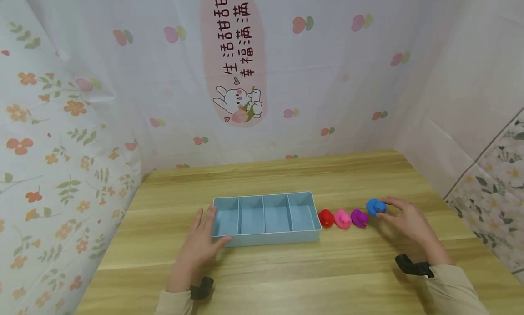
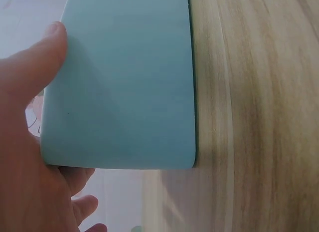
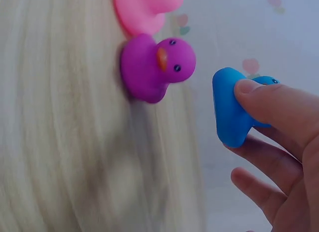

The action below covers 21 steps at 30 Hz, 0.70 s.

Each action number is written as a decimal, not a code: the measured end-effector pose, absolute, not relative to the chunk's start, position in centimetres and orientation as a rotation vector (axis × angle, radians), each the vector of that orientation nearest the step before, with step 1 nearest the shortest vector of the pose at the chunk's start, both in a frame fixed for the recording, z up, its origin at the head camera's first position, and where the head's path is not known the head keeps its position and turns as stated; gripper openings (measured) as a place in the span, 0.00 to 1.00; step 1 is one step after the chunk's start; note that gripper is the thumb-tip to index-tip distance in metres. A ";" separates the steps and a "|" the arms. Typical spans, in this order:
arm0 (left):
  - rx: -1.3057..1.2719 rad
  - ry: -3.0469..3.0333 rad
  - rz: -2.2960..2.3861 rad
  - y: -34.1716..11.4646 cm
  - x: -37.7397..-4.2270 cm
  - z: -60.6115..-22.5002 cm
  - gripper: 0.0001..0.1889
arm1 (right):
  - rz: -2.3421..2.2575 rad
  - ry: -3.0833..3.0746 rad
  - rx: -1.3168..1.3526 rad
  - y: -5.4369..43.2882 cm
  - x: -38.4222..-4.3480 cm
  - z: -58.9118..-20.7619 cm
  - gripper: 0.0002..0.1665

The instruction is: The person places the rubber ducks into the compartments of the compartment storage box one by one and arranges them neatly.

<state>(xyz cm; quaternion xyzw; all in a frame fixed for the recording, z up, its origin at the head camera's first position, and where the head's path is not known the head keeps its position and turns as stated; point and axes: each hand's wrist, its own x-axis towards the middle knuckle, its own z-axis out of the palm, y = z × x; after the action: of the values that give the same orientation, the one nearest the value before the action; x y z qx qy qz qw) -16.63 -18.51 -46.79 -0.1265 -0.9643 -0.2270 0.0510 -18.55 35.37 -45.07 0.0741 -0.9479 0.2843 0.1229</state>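
Note:
A blue rubber duck (image 1: 374,207) is pinched between the thumb and fingers of my right hand (image 1: 411,222). In the right wrist view the blue duck (image 3: 230,107) is held up off the table, beside a purple duck (image 3: 149,67). Red (image 1: 326,218), pink (image 1: 343,219) and purple (image 1: 359,218) ducks sit in a row on the table, right of a light-blue box (image 1: 268,239). That box has several compartments in a row, with nothing in them. My left hand (image 1: 199,240) rests on its left end, thumb at the front rim and extended fingers along the end wall.
The wood-grain table (image 1: 286,278) runs back to a white printed cloth (image 1: 327,78). Floral cloth (image 1: 61,169) hangs along the left side, and another cloth (image 1: 471,101) borders the right. A black strap mount (image 1: 413,266) sits on the right wrist.

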 end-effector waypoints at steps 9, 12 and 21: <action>-0.382 -2.937 -0.667 -18.5 -16.7 -46.7 0.51 | 0.879 -2.756 0.218 33.7 -18.7 -44.2 0.27; -0.373 -2.945 -0.655 -18.5 -16.6 -46.8 0.51 | 0.919 -2.755 0.231 33.1 -19.0 -44.1 0.27; -0.373 -2.930 -0.674 -18.4 -16.6 -46.7 0.51 | 0.994 -2.778 0.271 30.6 -19.9 -43.7 0.27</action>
<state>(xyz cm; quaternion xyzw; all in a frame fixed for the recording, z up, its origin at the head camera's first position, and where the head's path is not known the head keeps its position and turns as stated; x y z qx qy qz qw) -16.60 -18.44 -46.71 -0.1231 -0.9656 -0.2221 0.0558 -19.85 30.61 -43.66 0.0912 -0.9338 0.3342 0.0891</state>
